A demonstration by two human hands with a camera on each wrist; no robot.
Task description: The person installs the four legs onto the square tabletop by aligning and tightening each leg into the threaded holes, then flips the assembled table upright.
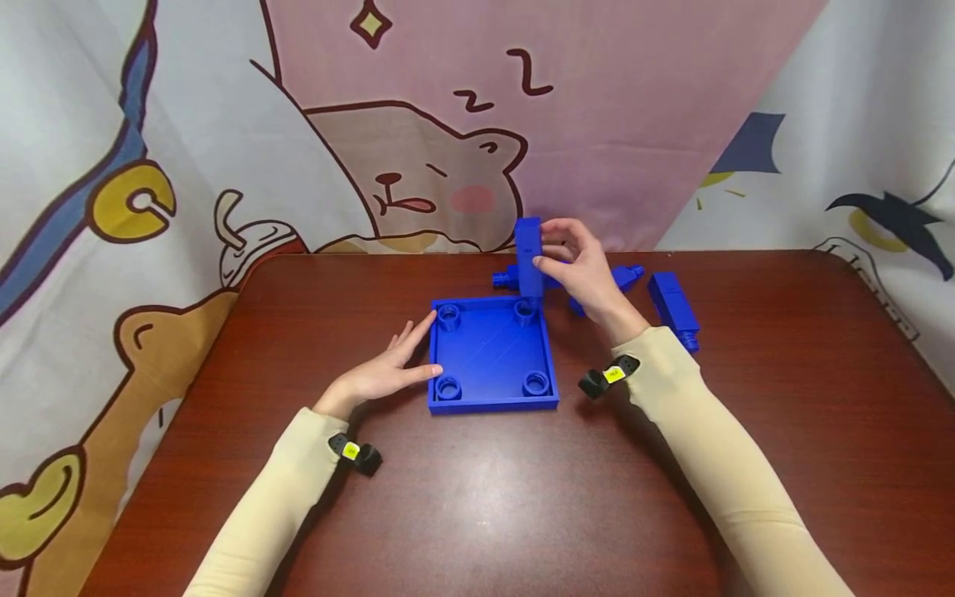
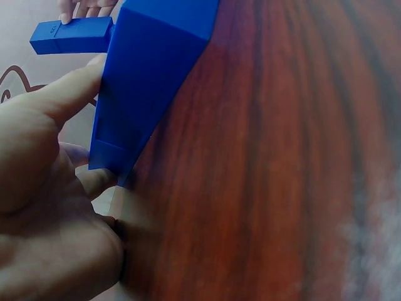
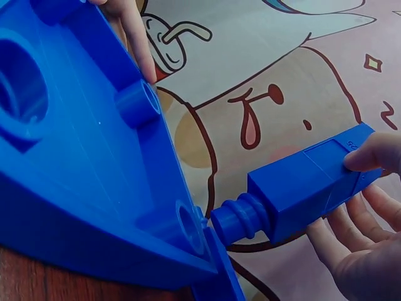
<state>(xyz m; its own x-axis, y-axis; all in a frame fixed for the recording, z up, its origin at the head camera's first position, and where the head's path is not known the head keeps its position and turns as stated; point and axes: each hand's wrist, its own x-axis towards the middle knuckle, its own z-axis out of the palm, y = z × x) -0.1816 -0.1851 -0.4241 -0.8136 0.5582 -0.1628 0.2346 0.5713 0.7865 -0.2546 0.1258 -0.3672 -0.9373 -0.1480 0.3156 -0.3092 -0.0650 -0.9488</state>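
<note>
We're at a brown table (image 1: 477,506) w/ a square blue tray (image 1: 492,406), open side up, a round socket in ea. corner, & a blue post (image 1: 529,249) held roughly upright at the far R corner. Our R grip (image 1: 585,265) is clamped on the post's upper part; our L grip (image 1: 384,371) has thumb & index apart, both touching the tray's L wall, prob. to steady it. The R wrist view shows the post's threaded end (image 3: 241,219) outside the far R socket (image 3: 160,224), so we judge it's approx. lined up but not yet in. Status, as far as we can tell: 0 of 4 sockets filled. Three spares lie loose on the table: a second post (image 1: 511,277) just behind the held one, a third post (image 1: 628,276) partly hidden by our R grip, a fourth post (image 1: 674,305) off to the R. We'd call it early days: seating this post, then the other 3, looks to be what's left.
</note>
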